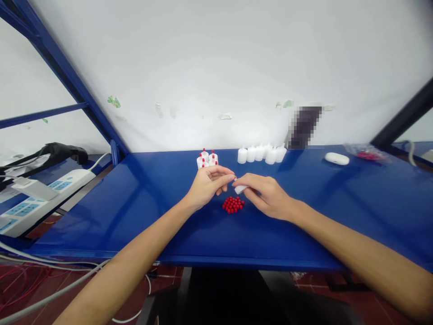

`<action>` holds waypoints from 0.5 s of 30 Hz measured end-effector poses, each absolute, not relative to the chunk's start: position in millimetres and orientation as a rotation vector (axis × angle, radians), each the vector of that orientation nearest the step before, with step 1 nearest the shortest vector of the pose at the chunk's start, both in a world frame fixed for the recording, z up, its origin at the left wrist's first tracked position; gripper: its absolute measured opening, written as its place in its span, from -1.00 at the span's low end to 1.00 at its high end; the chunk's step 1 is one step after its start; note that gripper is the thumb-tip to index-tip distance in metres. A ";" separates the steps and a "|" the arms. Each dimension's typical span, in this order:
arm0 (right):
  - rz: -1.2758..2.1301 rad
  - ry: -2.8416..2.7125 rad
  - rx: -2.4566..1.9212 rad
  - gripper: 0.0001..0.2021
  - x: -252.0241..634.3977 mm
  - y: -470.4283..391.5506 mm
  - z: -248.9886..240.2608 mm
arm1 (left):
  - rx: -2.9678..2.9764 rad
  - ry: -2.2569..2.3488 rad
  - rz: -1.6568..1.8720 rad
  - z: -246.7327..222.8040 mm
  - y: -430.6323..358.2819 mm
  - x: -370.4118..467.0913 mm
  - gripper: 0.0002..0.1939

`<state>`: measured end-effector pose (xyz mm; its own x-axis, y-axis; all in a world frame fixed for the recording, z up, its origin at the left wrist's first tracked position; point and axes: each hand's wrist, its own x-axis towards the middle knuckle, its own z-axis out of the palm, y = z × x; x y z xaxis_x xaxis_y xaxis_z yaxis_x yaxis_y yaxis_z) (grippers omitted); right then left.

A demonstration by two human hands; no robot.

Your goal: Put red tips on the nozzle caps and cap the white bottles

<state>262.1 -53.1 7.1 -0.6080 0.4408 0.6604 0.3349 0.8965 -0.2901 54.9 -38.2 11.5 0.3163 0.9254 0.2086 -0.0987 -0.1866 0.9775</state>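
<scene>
In my right hand (267, 192) is a small white bottle (241, 189), tilted so that its tip points toward the left hand. My left hand (213, 183) pinches a tiny red cap (235, 178) at that tip; the fingers partly cover it. Just below the hands lies a pile of red caps (233, 205) on the blue table. Behind my left hand stand several white bottles with red caps (204, 158). Farther right, several white bottles without red caps (259, 153) stand upright near the wall.
The blue table (142, 212) meets a white wall. At the back right are a white oval case (337, 158) and a clear bag with red contents (368, 155). A power strip (43, 198) with cables is at the left, beside the blue frame (67, 72).
</scene>
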 end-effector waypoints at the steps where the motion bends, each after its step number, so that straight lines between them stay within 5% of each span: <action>1: 0.175 -2.265 -0.569 -0.73 261.9 -53.2 6.9 | 1.425 0.793 1.122 10.6 -38.4 55.4 -0.68; 6: 0.101 -2.273 -0.770 -0.56 263.5 -51.8 11.6 | 1.290 0.706 1.061 7.9 -41.7 59.2 -0.55; 15: -0.113 -2.469 -0.782 -0.74 265.1 -46.9 15.7 | 1.268 0.745 1.018 7.7 -42.5 61.7 -0.49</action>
<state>265.1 -46.9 15.7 -0.6843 0.5097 0.5214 0.5553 0.8277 -0.0804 61.7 -42.5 7.7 0.3952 0.9147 0.0841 -0.1965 -0.0052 0.9805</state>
